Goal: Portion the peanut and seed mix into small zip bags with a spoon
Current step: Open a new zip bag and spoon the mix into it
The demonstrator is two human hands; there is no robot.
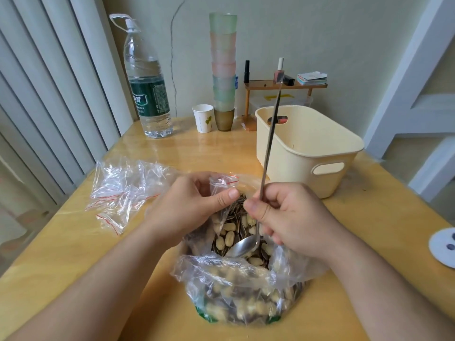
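A large clear plastic bag (236,291) full of peanuts and striped seeds (229,238) sits open on the table in front of me. My left hand (189,205) pinches a small zip bag (222,184) with a red seal line by its mouth, held over the big bag. My right hand (288,217) grips the long handle of a metal spoon (246,246). The spoon's bowl rests on the mix, with nothing visibly in it.
A pile of empty small zip bags (123,190) lies at the left. A cream plastic basket (310,148) stands at the right, close behind the spoon handle. Farther back are a water bottle (147,94), a paper cup (203,118), stacked cups (223,70) and a small shelf (283,86).
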